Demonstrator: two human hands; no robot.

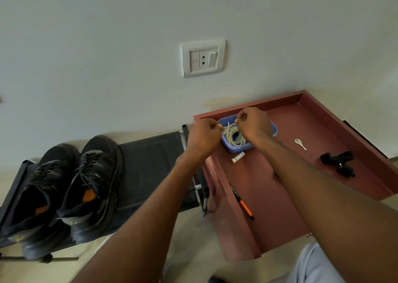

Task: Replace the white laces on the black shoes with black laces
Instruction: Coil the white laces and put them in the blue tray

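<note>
Two black shoes (pixel 64 188) with black laces stand side by side on a dark rack shelf (pixel 150 158) at the left. A coil of white laces (pixel 233 135) lies in a small blue tray (pixel 239 147) inside an open red drawer (pixel 280 196). My left hand (pixel 203 137) is closed at the tray's left edge, pinching a white lace end. My right hand (pixel 254 122) is closed above the tray, its fingertips pinching a white lace end that sticks up from the coil.
In the drawer lie a small battery (pixel 238 157), a silver key (pixel 300 144), a black clip-like part (pixel 338 162) and an orange-and-black pen (pixel 242 202). A wall socket (pixel 203 57) is on the white wall behind. A light trouser leg (pixel 312 265) shows at the bottom right.
</note>
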